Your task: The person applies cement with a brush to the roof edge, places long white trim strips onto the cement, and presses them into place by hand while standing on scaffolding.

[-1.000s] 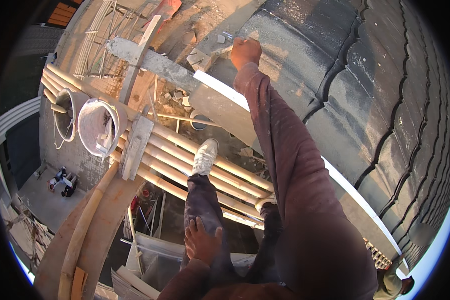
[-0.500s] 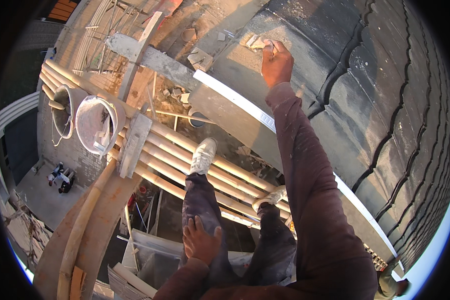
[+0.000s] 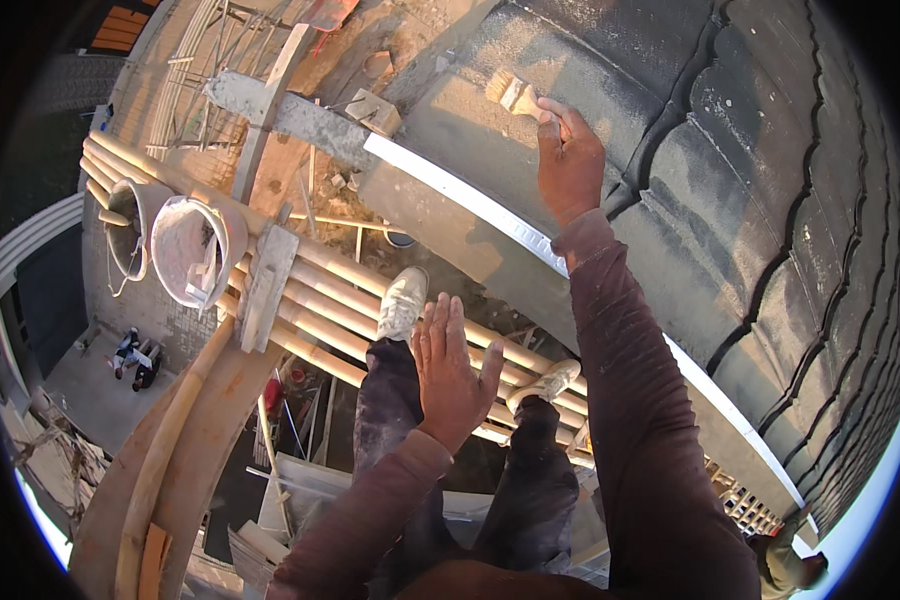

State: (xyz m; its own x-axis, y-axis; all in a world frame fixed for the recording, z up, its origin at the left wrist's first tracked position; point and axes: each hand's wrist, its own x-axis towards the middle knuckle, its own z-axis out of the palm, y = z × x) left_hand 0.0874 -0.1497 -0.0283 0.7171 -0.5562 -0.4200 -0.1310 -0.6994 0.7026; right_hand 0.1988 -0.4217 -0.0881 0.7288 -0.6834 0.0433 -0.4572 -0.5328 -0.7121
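Note:
My right hand (image 3: pixel 572 165) grips the handle of a paintbrush (image 3: pixel 515 93) with pale bristles. The brush is over the grey cement strip (image 3: pixel 460 125) along the lower edge of a dark tiled roof (image 3: pixel 770 180); whether its bristles touch the surface I cannot tell. My left hand (image 3: pixel 455 372) is in the air above my legs, palm down, its fingers stretched out and holding nothing. Below it, my shoes (image 3: pixel 403 303) stand on a walkway of bamboo poles (image 3: pixel 335 292).
Two buckets (image 3: pixel 198 250) stand on the poles at the left, the nearer one whitish inside. A wooden plank (image 3: pixel 268 290) crosses the poles. A white edge trim (image 3: pixel 470 195) borders the roof. Ground lies far below, with people (image 3: pixel 135 360) there. Another person (image 3: pixel 785 560) is at lower right.
My left hand has lifted off my thigh and moved forward and right. My right hand with the paintbrush has drawn back slightly to the right, and the brush has turned.

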